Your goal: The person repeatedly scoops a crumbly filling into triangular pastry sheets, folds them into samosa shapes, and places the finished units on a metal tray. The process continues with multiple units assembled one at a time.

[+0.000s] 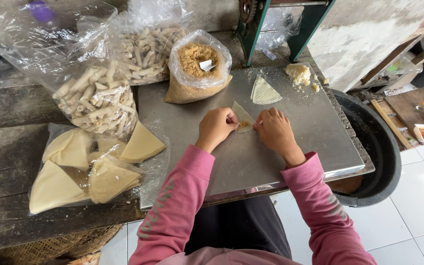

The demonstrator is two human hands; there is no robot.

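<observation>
On the steel work sheet (295, 147) lies a pale triangular pastry wrapper (243, 116) with a little brown filling on it. My left hand (215, 127) pinches the wrapper's left edge. My right hand (275, 129) pinches its right corner, folding it over the filling. Both sleeves are pink. A small stack of spare triangular wrappers (264, 91) rests farther back on the sheet. A clear bag of brown crumbly filling (197, 66) with a small white scoop stands open behind my left hand.
Two clear bags of rolled pastries (99, 98) (150, 49) sit at the back left. Stacks of triangular wrappers in plastic (92, 169) lie on the dark wooden table at left. A lump of pale paste (298, 73) sits back right. A black tub (379, 147) stands at right.
</observation>
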